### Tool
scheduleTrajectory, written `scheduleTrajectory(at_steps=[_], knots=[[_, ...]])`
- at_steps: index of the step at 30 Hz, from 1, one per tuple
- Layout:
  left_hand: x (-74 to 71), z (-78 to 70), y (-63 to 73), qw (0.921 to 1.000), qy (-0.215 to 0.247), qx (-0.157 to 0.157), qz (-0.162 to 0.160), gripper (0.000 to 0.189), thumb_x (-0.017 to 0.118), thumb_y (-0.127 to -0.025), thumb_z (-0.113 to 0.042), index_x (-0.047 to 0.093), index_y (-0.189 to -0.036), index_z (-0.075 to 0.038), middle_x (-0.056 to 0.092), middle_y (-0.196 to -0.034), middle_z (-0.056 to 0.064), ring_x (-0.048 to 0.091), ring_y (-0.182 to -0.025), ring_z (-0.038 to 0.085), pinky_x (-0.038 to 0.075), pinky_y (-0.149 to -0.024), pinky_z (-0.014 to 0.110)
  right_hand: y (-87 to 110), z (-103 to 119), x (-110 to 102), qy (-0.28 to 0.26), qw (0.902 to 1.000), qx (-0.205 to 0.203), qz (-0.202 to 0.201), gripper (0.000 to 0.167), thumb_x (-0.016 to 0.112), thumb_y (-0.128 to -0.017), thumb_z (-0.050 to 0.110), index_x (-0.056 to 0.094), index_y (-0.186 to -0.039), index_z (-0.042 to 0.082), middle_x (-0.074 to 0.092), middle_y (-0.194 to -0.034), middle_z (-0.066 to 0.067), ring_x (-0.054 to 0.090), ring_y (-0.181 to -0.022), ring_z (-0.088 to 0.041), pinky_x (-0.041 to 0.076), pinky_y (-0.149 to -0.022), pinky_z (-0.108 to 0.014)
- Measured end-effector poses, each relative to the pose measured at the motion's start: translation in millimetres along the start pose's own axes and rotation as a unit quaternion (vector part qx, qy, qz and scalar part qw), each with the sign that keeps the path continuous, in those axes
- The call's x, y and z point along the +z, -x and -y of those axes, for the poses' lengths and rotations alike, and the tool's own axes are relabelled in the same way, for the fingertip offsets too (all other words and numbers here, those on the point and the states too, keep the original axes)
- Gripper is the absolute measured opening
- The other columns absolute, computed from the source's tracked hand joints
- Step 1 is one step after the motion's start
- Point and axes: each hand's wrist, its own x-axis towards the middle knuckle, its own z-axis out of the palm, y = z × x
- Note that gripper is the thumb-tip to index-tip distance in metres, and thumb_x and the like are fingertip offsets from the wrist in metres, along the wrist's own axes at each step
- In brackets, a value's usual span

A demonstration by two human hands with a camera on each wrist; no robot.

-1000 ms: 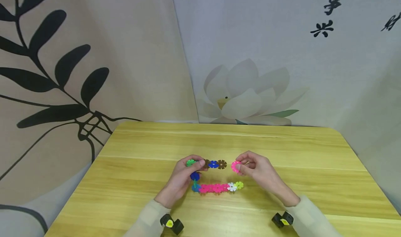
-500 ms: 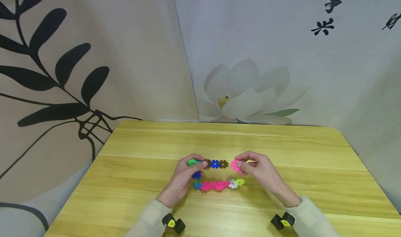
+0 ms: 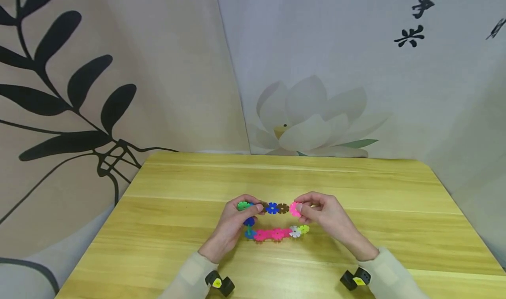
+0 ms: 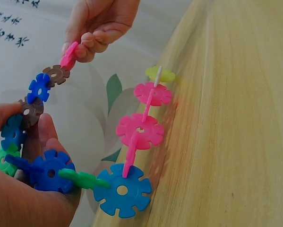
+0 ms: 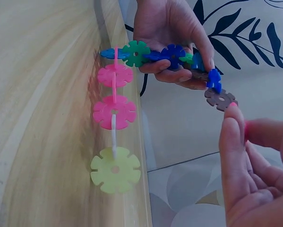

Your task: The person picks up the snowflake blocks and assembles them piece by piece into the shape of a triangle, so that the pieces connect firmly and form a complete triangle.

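A chain of notched plastic snowflake discs bends in a U above the table. My left hand (image 3: 229, 231) grips its upper arm, thumb over a brown disc (image 4: 31, 111). Beyond the thumb are a blue disc (image 3: 272, 208) and, at that end, another brown disc (image 3: 283, 208). Between thumb and fingers my right hand (image 3: 334, 215) pinches a pink disc (image 3: 294, 209). In the left wrist view its edge meets the end brown disc; how deep the slots engage is hidden. The lower arm runs through pink discs (image 3: 277, 234) and a white disc (image 3: 294, 232) to a yellow-green disc (image 5: 115, 170).
The wooden table (image 3: 356, 180) lies below both hands. Behind it hangs a printed backdrop (image 3: 178, 70) with leaves, a lotus and characters. A small black device (image 3: 219, 282) is strapped at the left wrist, a similar device (image 3: 355, 279) at the right.
The gap between the pink disc and the end brown disc has closed. My right hand moved slightly left, while the left hand and chain shifted a little right.
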Motion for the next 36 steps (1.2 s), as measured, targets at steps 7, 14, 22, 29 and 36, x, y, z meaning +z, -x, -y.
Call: scheduleTrajectory(at_steps=[7,14,22,29,36], knots=[[0.8,0.1,0.9,1.0,0.001,0.002,0.003,0.006,0.073,-0.094,-0.008,0.07,-0.096,-0.012,0.076,-0.105,0.006,0.071,-0.095,0.02,0.054,-0.084,0.032,1.0,0.3,0.0,0.011,0.9999,0.0,-0.001,0.031,0.07,-0.1,0.018,0.067,-0.12,-0.005,0.071,-0.086,-0.014,0.071,-0.079,-0.036,0.063,-0.074,-0.044],[0.9,1.8,1.2,0.9999,-0.008,0.01,0.009,0.006,0.075,-0.093,-0.01,0.07,-0.096,-0.013,0.076,-0.104,0.005,0.071,-0.095,0.021,0.052,-0.089,0.038,2.0,-1.0,1.1,0.011,0.9999,-0.002,0.007,0.033,0.07,-0.1,0.021,0.067,-0.121,-0.004,0.07,-0.083,-0.012,0.069,-0.076,-0.028,0.063,-0.073,-0.042],[3.3,3.3,3.4,0.9984,-0.052,0.011,0.02,0.025,0.076,-0.093,-0.017,0.073,-0.116,-0.008,0.074,-0.119,0.009,0.07,-0.105,0.023,0.051,-0.096,0.046,1.7,-1.5,2.6,0.007,1.0,0.002,0.001,0.031,0.07,-0.1,0.021,0.068,-0.12,-0.004,0.07,-0.086,-0.014,0.069,-0.075,-0.025,0.063,-0.072,-0.042],[8.0,4.1,3.5,0.9984,-0.053,0.018,0.0,0.02,0.077,-0.093,-0.016,0.076,-0.107,-0.003,0.078,-0.099,0.007,0.072,-0.092,0.019,0.056,-0.082,0.035,1.8,-1.1,5.5,0.017,0.9998,-0.006,-0.004,0.026,0.068,-0.1,0.014,0.068,-0.118,-0.005,0.07,-0.085,-0.012,0.069,-0.076,-0.034,0.063,-0.071,-0.041],[13.3,5.2,3.9,0.9978,-0.057,0.023,-0.026,0.022,0.078,-0.093,-0.014,0.075,-0.108,0.001,0.078,-0.096,0.008,0.071,-0.09,0.019,0.055,-0.076,0.029,1.7,-0.8,8.1,0.015,0.9996,0.006,-0.022,0.022,0.067,-0.101,0.012,0.07,-0.115,-0.004,0.071,-0.086,-0.017,0.07,-0.077,-0.036,0.063,-0.07,-0.039]])
